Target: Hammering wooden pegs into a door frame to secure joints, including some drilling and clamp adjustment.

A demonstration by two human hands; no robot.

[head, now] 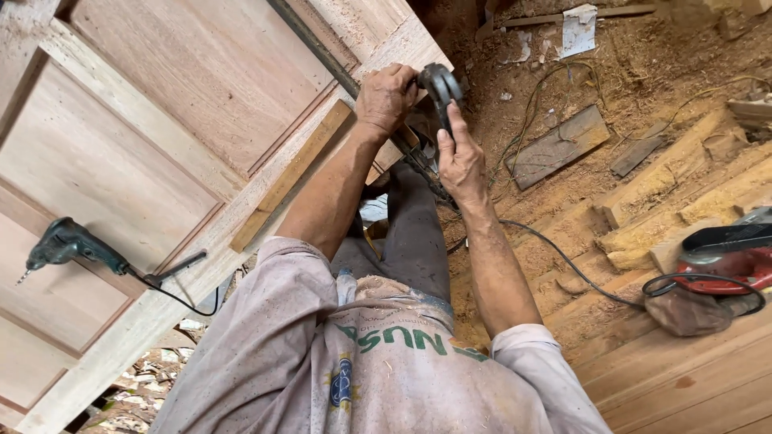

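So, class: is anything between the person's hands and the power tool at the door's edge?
Nothing visible. The left hand and right hand both already grip the dark power tool at the door edge.

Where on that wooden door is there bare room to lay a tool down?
The recessed panels between the corded drill and the loose wooden strip are bare. It is crowded at the door's edge, where the left hand and right hand grip a dark power tool.
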